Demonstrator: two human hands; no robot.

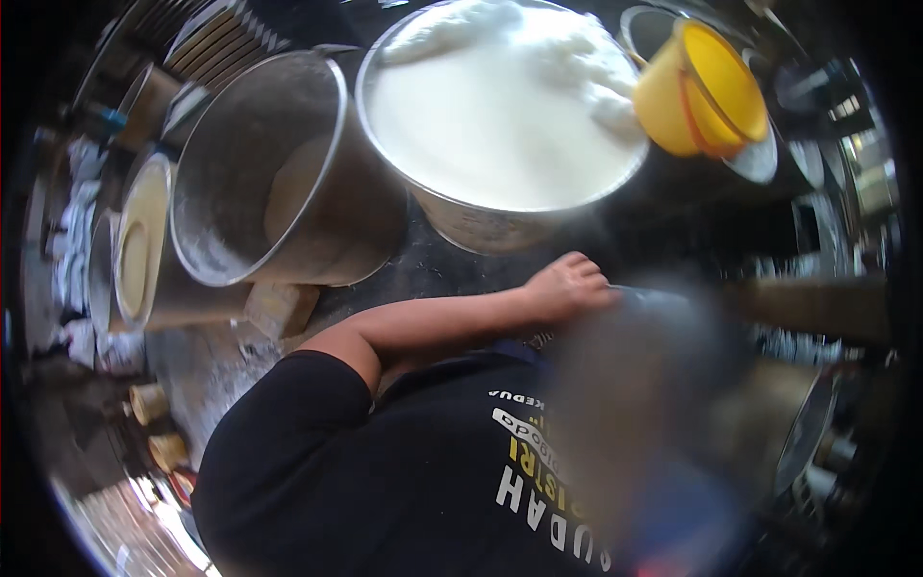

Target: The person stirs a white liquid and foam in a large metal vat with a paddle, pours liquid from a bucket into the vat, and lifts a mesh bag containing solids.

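Observation:
Bent across my black shirt, my left arm ends in my left hand point(569, 288), whose fingers are curled closed at the edge of a pale grey thing that is too smeared to name. Right of it, a large blurred patch of grey and skin tones point(625, 385) covers the area where my right hand may be; its fingers cannot be made out. Beyond my left hand stands a wide metal vat point(500, 226), full of white liquid point(490, 125) with foam along its far side. A yellow bucket point(663, 111) with an orange handle tilts at the vat's right rim.
Left of the full vat, a deep metal vat point(375, 216) leans with its mouth toward me, near a block point(282, 308). Farther left is a container point(159, 216) with cream-coloured contents. Slatted racks point(221, 43) stand at the far left. A beam point(817, 308) runs at the right.

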